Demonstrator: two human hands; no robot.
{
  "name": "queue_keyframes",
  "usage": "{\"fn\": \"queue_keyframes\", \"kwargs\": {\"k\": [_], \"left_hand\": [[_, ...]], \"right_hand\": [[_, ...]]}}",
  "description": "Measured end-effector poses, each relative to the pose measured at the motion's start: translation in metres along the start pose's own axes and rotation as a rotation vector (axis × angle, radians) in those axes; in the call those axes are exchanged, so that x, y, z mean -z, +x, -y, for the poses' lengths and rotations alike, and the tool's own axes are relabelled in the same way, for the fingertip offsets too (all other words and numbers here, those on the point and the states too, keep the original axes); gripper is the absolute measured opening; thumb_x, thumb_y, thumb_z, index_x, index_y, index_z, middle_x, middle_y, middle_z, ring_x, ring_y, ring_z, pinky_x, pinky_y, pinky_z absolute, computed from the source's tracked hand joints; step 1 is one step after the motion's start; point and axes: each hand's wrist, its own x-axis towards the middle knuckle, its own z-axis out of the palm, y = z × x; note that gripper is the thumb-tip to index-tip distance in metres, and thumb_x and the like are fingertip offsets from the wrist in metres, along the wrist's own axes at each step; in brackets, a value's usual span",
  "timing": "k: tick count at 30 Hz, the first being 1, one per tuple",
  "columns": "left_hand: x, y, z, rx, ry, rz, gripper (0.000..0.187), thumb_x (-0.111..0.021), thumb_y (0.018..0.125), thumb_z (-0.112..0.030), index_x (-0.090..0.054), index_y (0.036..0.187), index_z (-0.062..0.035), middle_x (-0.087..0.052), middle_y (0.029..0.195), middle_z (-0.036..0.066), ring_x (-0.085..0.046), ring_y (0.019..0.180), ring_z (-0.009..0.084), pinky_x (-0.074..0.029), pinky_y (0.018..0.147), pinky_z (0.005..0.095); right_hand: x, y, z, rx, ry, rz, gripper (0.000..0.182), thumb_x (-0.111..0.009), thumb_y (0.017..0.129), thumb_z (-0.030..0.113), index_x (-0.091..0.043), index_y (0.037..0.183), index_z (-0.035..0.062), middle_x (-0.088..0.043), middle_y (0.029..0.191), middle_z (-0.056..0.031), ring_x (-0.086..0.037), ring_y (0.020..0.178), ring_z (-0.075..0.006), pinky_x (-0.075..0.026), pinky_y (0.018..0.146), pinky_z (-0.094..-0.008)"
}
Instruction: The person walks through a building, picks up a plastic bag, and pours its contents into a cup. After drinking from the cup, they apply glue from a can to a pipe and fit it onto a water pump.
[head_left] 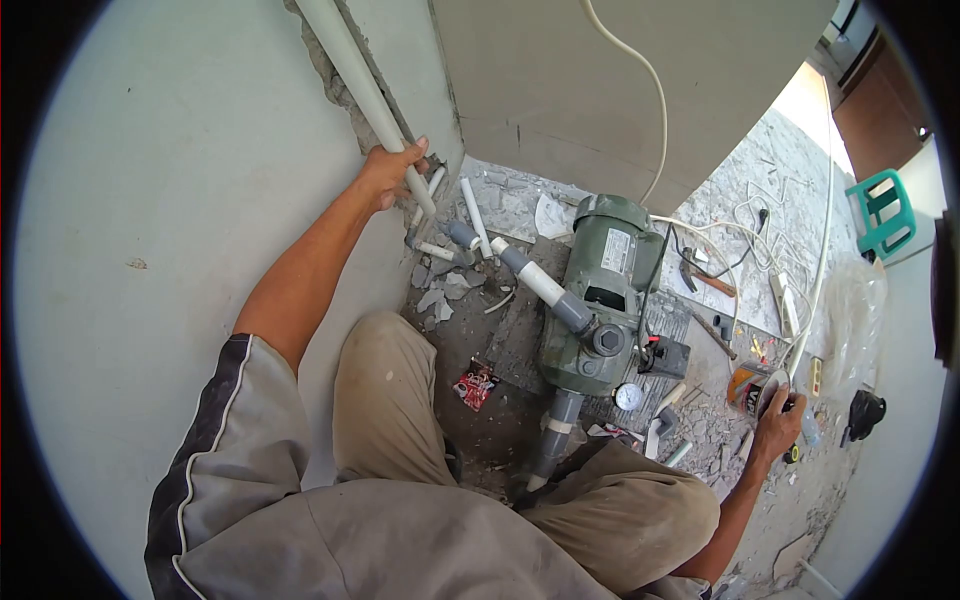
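Note:
My left hand (394, 172) is wrapped around a long white PVC pipe (360, 85) that runs down the wall groove. The pipe's lower end is just above a grey elbow fitting (461, 235). My right hand (779, 424) is at the top of an orange-labelled can (750, 388) on the floor. Its fingers are closed around something with a small dark end, mostly hidden. Between my arms stands a green water pump (605, 260). A white-and-grey pipe (541, 283) joins its front, beside a pressure gauge (628, 397).
A hammer (712, 283) and a power strip (784, 305) lie right of the pump among cables. Wall rubble (450, 287) and a red packet (475, 386) are on the floor. A green stool (882, 214) and plastic wrap (855, 310) stand by the right wall.

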Motion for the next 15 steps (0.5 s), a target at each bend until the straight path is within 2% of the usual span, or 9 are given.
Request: {"fn": "queue_keyframes", "kwargs": {"k": [3, 6, 9, 15], "left_hand": [[-0.003, 0.019, 0.017, 0.053, -0.082, -0.037, 0.048, -0.076, 0.093, -0.036, -0.059, 0.124, -0.0042, -0.061, 0.118, 0.011, -0.06, 0.113, 0.0253, -0.051, 0.099, 0.0598], [-0.008, 0.038, 0.034, 0.053, -0.101, -0.047, 0.051, -0.076, 0.093, -0.036, -0.058, 0.129, -0.003, -0.058, 0.126, 0.011, -0.059, 0.115, 0.0255, -0.052, 0.098, 0.0599], [-0.017, 0.049, 0.049, 0.025, -0.127, -0.11, 0.051, -0.077, 0.092, -0.034, -0.06, 0.124, 0.0012, -0.064, 0.119, 0.011, -0.062, 0.113, 0.0253, -0.058, 0.091, 0.0525], [-0.027, 0.069, 0.075, 0.079, -0.209, -0.201, 0.042, -0.077, 0.093, -0.028, -0.064, 0.119, 0.0014, -0.065, 0.121, 0.01, -0.063, 0.11, 0.0254, -0.057, 0.091, 0.0501]], "right_hand": [[0.014, 0.002, 0.021, 0.055, 0.061, -0.003, 0.036, -0.061, 0.101, 0.035, -0.059, 0.092, 0.0006, -0.066, 0.077, -0.0189, -0.061, 0.065, -0.0318, -0.048, 0.065, -0.0437], [0.031, 0.004, 0.042, 0.072, 0.102, 0.012, 0.034, -0.061, 0.101, 0.031, -0.057, 0.09, 0.0001, -0.064, 0.074, -0.017, -0.058, 0.063, -0.0268, -0.048, 0.063, -0.0411], [0.049, 0.004, 0.06, 0.095, 0.112, 0.023, 0.032, -0.061, 0.102, 0.028, -0.056, 0.088, -0.0001, -0.063, 0.073, -0.0146, -0.056, 0.063, -0.0222, -0.047, 0.062, -0.039], [0.083, 0.003, 0.085, 0.182, 0.124, 0.048, 0.027, -0.063, 0.101, 0.022, -0.056, 0.087, -0.0001, -0.061, 0.07, -0.0109, -0.054, 0.062, -0.0178, -0.046, 0.061, -0.035]]}}
